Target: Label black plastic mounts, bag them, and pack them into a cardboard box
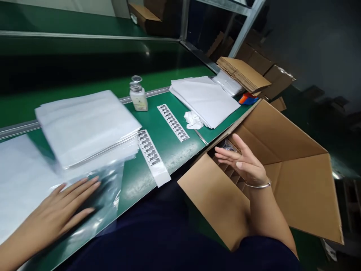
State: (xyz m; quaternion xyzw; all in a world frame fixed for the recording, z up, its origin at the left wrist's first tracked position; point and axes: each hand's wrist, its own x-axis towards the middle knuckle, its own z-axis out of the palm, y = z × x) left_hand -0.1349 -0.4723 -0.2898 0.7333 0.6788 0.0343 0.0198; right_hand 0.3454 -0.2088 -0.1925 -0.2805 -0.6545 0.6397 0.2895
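My left hand [69, 205] lies flat with spread fingers on a clear plastic bag [108, 195] at the near edge of the green table. Just beyond it is a stack of white sheets in clear plastic [90, 128], with another white sheet [22, 184] to the left. Over an open cardboard box [296, 158] at the right, my right hand [244, 160] is raised, fingers apart, holding nothing. Cardboard dividers [232, 175] show inside the box, and something in shiny clear wrap [228, 145] sits at its far corner, partly hidden by the hand.
Two label strips [173, 123] [150, 154] lie mid-table near a white pump bottle [138, 96]. Farther right are crumpled paper [193, 120], more white sheets [205, 98], an orange and blue object [248, 98] and flattened cardboard [244, 71]. A metal rail [158, 91] runs behind.
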